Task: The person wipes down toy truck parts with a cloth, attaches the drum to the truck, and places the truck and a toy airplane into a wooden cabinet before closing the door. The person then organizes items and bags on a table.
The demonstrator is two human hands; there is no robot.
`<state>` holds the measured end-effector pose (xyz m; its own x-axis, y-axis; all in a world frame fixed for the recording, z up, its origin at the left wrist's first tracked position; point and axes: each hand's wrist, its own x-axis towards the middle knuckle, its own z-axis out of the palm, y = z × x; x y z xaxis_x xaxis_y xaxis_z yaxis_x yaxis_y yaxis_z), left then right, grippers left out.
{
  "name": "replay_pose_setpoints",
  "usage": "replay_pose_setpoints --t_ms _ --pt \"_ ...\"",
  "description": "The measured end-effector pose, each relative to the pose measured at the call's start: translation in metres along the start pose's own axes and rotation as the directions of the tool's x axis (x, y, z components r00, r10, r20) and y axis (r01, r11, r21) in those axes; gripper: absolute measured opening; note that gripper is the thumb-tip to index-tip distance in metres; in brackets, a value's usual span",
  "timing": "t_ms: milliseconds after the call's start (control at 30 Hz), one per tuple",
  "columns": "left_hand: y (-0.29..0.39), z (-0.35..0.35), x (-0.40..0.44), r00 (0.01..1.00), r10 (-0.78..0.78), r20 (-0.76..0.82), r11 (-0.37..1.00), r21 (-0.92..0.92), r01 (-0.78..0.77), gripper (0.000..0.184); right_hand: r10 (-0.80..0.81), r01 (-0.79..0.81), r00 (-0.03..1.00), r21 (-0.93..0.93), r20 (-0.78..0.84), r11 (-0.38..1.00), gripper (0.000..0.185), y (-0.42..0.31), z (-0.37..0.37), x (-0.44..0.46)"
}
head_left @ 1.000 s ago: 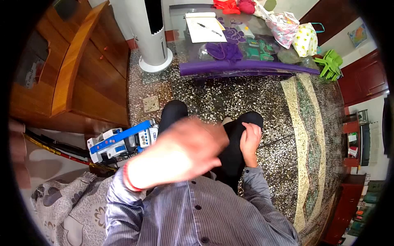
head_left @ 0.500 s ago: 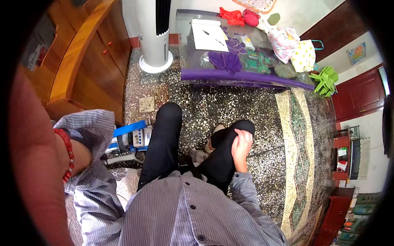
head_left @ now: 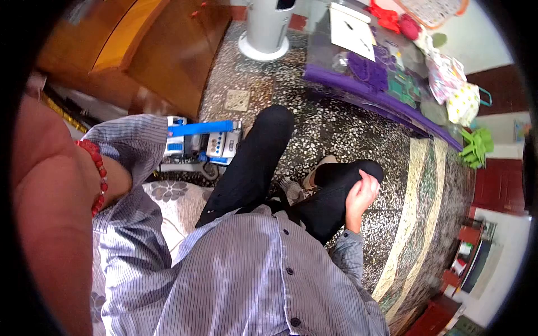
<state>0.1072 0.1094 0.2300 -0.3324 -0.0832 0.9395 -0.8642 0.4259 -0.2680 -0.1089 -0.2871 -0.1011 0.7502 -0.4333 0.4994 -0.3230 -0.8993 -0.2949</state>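
Observation:
My left hand [head_left: 53,207] is raised very close to the camera at the left edge, with a red beaded bracelet [head_left: 100,173] round its wrist. Its fingers are out of sight, so whatever it may hold is hidden. On my bent right knee [head_left: 330,175], in black trousers, lies my right hand [head_left: 361,197], its fingers resting on the cloth with nothing in them. Between the raised arm and my left knee [head_left: 274,126] a white and blue device [head_left: 216,144] with a blue strap [head_left: 200,128] is partly covered.
A glass table with a purple edge [head_left: 358,96] bears an open notepad [head_left: 352,33], purple cloth [head_left: 367,70] and bags [head_left: 464,103]. A grey tower appliance [head_left: 264,31] stands beside a wooden cabinet [head_left: 162,56]. Green stools [head_left: 476,147] are at the right.
My left hand has swung from in front of my lap to the left edge, close to the camera. The view has turned and shifted; my right hand stays on my knee.

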Motion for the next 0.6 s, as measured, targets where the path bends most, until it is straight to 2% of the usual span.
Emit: replay_pose_setpoints --t_ms 233,400,467,533,567,600 --pt "0.016 -0.043 -0.017 1.000 -0.028 0.004 0.968 0.250 0.026 0.046 -0.046 0.047 0.996 -0.022 0.073 0.999 0.028 0.000 0.003 0.006" --pt "0.034 -0.077 -0.054 0.989 -0.122 -0.080 0.839 0.524 0.146 0.040 -0.104 0.108 0.992 -0.047 0.071 0.993 0.029 0.004 0.007 0.008" --pt "0.048 -0.084 -0.083 0.954 -0.246 -0.173 0.700 0.649 0.298 0.038 -0.096 0.103 0.991 -0.067 0.098 0.992 0.028 0.000 0.006 0.012" --pt "0.065 -0.084 -0.124 0.841 -0.444 -0.309 0.481 0.710 0.514 0.037 -0.109 0.116 0.989 -0.063 0.098 0.991 0.028 -0.008 0.004 0.015" --pt "0.079 -0.077 -0.144 0.658 -0.627 -0.418 0.208 0.724 0.658 0.036 -0.118 0.125 0.988 -0.066 0.097 0.990 0.028 -0.009 0.004 0.016" --pt "0.101 -0.077 -0.176 0.436 -0.747 -0.502 -0.093 0.728 0.679 0.029 -0.117 0.127 0.986 -0.081 0.121 0.989 0.028 -0.005 0.004 0.016"
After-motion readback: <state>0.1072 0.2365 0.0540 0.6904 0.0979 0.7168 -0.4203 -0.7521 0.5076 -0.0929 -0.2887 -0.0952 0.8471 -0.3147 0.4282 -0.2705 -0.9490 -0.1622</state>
